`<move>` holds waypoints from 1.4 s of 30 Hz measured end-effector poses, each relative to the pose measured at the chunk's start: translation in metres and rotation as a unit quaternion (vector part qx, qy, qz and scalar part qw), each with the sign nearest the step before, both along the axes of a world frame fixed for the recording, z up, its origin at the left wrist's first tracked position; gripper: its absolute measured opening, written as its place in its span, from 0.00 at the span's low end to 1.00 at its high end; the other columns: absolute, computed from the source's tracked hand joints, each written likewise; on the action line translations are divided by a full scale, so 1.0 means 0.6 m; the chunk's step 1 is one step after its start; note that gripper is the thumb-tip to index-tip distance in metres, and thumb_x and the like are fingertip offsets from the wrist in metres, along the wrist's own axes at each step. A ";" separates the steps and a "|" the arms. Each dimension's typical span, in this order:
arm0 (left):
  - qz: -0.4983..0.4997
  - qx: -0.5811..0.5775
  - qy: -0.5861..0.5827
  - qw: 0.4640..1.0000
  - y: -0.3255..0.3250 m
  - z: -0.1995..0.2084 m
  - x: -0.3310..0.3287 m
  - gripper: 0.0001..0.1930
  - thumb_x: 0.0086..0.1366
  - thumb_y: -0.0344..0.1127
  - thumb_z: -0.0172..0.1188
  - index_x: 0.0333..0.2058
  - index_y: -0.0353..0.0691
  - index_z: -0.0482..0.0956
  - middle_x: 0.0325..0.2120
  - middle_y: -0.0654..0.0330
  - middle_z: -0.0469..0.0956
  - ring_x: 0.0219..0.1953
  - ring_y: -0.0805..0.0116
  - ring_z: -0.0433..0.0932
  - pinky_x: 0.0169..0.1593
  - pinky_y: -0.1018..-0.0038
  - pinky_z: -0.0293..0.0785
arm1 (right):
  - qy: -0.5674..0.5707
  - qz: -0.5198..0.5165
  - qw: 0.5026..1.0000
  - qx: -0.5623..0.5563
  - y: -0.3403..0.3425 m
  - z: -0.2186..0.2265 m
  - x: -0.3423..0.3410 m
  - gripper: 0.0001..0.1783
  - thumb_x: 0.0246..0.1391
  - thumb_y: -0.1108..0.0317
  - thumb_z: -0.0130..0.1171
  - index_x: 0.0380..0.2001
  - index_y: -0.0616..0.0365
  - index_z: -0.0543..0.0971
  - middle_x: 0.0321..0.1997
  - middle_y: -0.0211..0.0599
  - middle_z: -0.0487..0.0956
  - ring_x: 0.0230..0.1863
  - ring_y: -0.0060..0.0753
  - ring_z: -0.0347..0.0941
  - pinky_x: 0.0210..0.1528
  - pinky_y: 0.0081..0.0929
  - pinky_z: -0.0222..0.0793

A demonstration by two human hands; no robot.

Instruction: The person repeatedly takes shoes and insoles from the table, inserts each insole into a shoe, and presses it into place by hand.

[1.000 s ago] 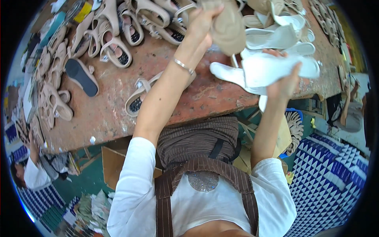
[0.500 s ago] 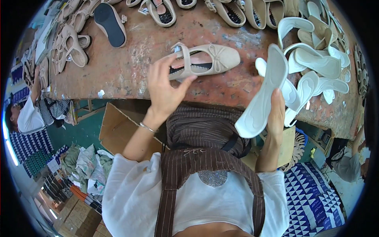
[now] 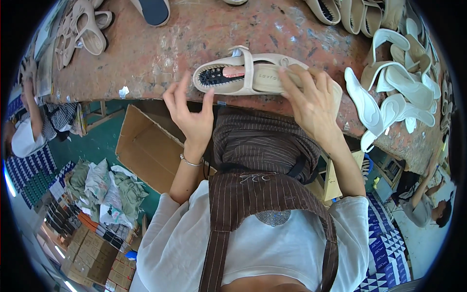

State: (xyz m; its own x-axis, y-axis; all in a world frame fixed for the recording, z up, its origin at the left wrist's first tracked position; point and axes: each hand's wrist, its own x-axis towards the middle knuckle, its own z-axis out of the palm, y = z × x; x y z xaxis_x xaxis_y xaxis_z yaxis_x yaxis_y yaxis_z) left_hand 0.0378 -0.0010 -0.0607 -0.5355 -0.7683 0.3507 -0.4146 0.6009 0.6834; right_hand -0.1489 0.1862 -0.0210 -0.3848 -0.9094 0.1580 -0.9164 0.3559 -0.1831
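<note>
2 hands: both over the near edge of the worktop (image 3: 194,34), palms down, forearms coming up from the lower edge.
Right hand (image 3: 314,104): fingers spread and laid flat over the toe end of the beige shoe (image 3: 253,77), pressing on it rather than closed round it.
Left hand (image 3: 190,114): open, fingers splayed and raised, gripping nothing; its thumb tip is just beside the heel end of the shoe, contact cannot be told.
Wrist: thin bracelet (image 3: 189,161) on the left wrist.
Beige shoe: lies sole-down along the front edge of the worktop, strap across the middle, dark dotted insole patch showing at the heel.
White insoles (image 3: 389,97): loose pile on the worktop, just right of the right hand.
Other footwear: beige sandals (image 3: 85,27) at the far left corner; 1 dark blue sole (image 3: 153,9) at the far edge.
Below the worktop: open cardboard box (image 3: 146,146) on the floor, left of the striped apron (image 3: 262,194).
Surroundings: another person (image 3: 29,121) seated at left, another at lower right (image 3: 428,204).
</note>
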 end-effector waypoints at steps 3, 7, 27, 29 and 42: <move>-0.001 0.226 0.016 0.974 -0.015 -0.014 -0.009 0.30 0.55 0.34 0.75 0.55 0.30 0.75 0.41 0.58 0.68 0.30 0.75 0.75 0.27 0.84 0.75 | -0.136 0.050 0.980 -0.135 -0.043 -0.026 0.006 0.16 0.42 0.71 0.65 0.39 0.53 0.85 0.50 0.35 0.79 0.53 0.42 0.72 0.56 0.41 0.66; -0.024 0.226 0.032 0.973 -0.028 -0.030 -0.017 0.25 0.57 0.29 0.73 0.52 0.28 0.77 0.39 0.63 0.67 0.34 0.79 0.75 0.31 0.85 0.79 | -0.195 0.079 0.967 -0.146 -0.092 -0.045 0.011 0.12 0.41 0.74 0.64 0.34 0.58 0.84 0.49 0.37 0.80 0.51 0.41 0.74 0.56 0.39 0.69; 0.044 0.361 0.089 0.927 -0.048 -0.050 -0.032 0.11 0.55 0.26 0.72 0.36 0.27 0.83 0.27 0.62 0.74 0.20 0.80 0.72 0.22 0.82 0.67 | -0.155 0.203 0.965 -0.054 -0.155 -0.067 0.023 0.21 0.40 0.74 0.59 0.43 0.60 0.81 0.44 0.36 0.79 0.46 0.40 0.76 0.49 0.34 0.74; 0.072 0.408 0.112 0.903 -0.050 -0.050 -0.034 0.07 0.58 0.24 0.68 0.34 0.27 0.83 0.25 0.62 0.75 0.19 0.80 0.71 0.20 0.81 0.66 | -0.210 0.283 0.936 0.002 -0.162 -0.066 0.017 0.29 0.45 0.75 0.55 0.55 0.57 0.76 0.58 0.35 0.77 0.50 0.40 0.77 0.52 0.35 0.75; 0.014 0.283 -0.016 0.959 -0.050 -0.034 -0.040 0.04 0.63 0.27 0.61 0.30 0.31 0.78 0.15 0.58 0.75 0.16 0.76 0.71 0.20 0.74 0.65 | -0.093 0.073 0.992 0.043 -0.098 -0.033 0.036 0.15 0.41 0.74 0.58 0.36 0.63 0.84 0.46 0.43 0.83 0.58 0.38 0.75 0.71 0.43 0.55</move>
State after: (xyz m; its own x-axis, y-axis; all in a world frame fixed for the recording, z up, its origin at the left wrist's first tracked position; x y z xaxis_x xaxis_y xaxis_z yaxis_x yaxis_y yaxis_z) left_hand 0.0136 -0.0309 -0.0811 -0.5147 -0.8452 -0.1440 -0.4520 0.1248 0.8832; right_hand -0.1271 0.1276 -0.0409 -0.2626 -0.9648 0.0161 -0.9125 0.2429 -0.3292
